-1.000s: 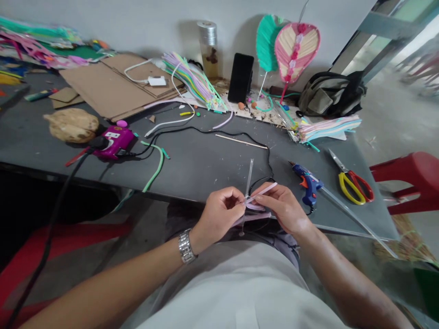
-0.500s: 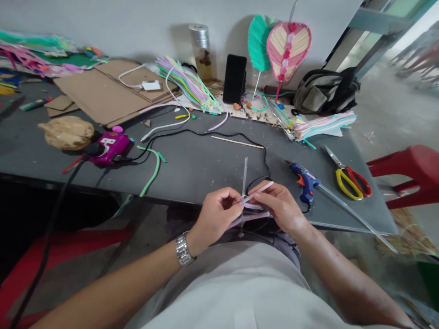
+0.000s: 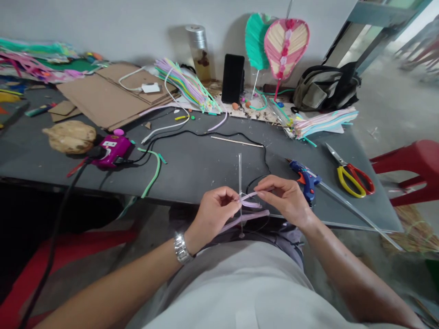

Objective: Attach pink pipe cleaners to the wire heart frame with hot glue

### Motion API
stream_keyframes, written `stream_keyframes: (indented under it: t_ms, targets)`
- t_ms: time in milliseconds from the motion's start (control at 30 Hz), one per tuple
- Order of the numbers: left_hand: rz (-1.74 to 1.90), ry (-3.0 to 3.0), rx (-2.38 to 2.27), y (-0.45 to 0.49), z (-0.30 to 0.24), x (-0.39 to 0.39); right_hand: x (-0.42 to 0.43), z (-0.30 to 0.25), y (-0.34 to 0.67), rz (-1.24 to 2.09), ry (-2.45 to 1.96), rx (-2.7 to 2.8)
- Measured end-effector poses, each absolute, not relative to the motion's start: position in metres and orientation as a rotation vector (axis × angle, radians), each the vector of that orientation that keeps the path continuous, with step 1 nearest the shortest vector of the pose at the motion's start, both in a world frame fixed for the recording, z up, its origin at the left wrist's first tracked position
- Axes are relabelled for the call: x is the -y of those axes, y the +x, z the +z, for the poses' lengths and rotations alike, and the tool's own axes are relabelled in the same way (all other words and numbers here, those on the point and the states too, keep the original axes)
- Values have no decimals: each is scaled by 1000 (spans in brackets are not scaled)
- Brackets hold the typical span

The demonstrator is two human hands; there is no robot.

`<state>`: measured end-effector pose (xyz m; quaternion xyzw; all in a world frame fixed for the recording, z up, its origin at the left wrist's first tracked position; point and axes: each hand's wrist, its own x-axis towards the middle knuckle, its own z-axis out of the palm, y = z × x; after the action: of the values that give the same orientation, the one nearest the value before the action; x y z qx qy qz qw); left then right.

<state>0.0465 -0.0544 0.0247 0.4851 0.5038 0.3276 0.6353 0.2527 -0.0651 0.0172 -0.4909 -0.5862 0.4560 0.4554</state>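
Just off the near edge of the dark grey worktop (image 3: 192,180), above the person's lap, both hands work close together. The left hand (image 3: 217,214) has its fingers (image 3: 228,194) curled in a narrow pinch around the joint where a thin clear rod (image 3: 240,176) crosses several lilac strips (image 3: 245,216). The rod stands nearly upright through that grip; one strip runs low across it toward the left, and another rises to the right. The right hand (image 3: 284,198) sits just beside, its fingers (image 3: 265,183) narrowly pinched at that rising strip's end. A steel wristwatch (image 3: 181,248) circles the left wrist. Nearest the right hand, a blue hot glue gun (image 3: 306,183) lies on the worktop, with a long clear rod (image 3: 356,210) beside it and yellow-and-red scissors (image 3: 351,181) farther right. Toward the far edge stand a black phone (image 3: 233,77) and a pink feather-shaped ornament (image 3: 285,45).
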Motion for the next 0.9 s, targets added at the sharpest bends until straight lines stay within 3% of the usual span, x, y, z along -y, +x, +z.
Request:
stream_keyframes:
  t_ms: [533, 900]
  targets:
    - [751, 931, -1114, 44, 24, 51, 64, 13, 252, 1101, -1122, 1625]
    - [664, 982, -1119, 43, 28, 51, 53, 14, 259, 1676, -995, 1415]
